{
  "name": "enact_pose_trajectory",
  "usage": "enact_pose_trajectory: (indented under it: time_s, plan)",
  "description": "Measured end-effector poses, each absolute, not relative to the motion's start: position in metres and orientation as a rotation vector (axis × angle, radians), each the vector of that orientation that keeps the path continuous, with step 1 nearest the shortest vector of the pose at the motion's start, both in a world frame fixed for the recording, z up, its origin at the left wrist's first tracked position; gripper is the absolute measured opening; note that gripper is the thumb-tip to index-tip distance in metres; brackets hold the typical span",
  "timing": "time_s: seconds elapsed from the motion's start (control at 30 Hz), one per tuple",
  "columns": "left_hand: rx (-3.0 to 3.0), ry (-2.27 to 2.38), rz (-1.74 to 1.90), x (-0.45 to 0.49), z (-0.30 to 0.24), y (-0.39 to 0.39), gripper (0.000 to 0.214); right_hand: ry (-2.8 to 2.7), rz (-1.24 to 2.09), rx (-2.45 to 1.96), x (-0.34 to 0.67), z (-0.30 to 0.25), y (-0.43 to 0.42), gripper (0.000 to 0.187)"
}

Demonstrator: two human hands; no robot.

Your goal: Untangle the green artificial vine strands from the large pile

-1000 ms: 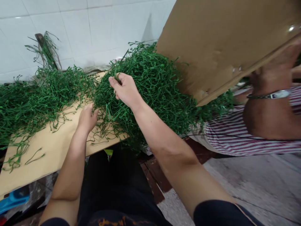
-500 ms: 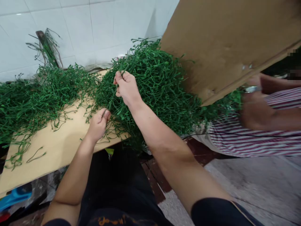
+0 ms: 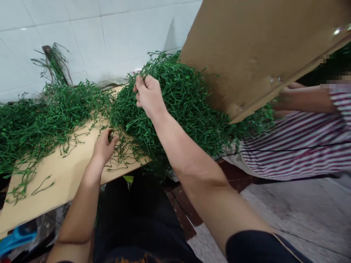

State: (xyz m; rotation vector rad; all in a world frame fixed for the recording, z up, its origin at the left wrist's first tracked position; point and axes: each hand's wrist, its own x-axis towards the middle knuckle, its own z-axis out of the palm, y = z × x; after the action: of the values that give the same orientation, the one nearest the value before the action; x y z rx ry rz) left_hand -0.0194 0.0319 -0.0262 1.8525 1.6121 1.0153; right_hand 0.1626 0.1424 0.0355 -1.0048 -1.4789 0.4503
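Observation:
A big tangle of thin green plastic strands (image 3: 186, 106) lies heaped on a tan cardboard sheet (image 3: 65, 175). My right hand (image 3: 148, 95) is raised over the heap, its fingers closed on a few green strands. Lower down, my left hand (image 3: 104, 146) rests at the heap's near edge on the cardboard, fingers pinched on a green strand. A second spread of green strands (image 3: 38, 120) covers the sheet's left part.
A large brown cardboard panel (image 3: 255, 47) tilts over the heap at the right. Beside it another person in a striped shirt (image 3: 296, 146) reaches an arm (image 3: 304, 100) under the panel. White tiled wall (image 3: 82, 33) behind; grey floor (image 3: 296, 215) at lower right.
My right hand has lifted a little higher with its strands. My left hand has dropped back down to the cardboard edge of the heap. The other person's arm has shifted under the panel.

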Motion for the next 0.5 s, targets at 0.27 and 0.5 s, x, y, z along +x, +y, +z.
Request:
enact_pose_trajectory:
  time_s: [0.27, 0.5]
  plan:
    - [1.84, 1.333, 1.171, -0.012, -0.018, 0.031, 0.059, -1.216, 0.992, -0.91, 0.139, 0.042, 0.115, 0.04]
    - [1.676, 1.131, 1.194, 0.022, -0.007, 0.038, 0.048, -1.3, 0.931, -0.937, 0.124, 0.034, 0.12, 0.041]
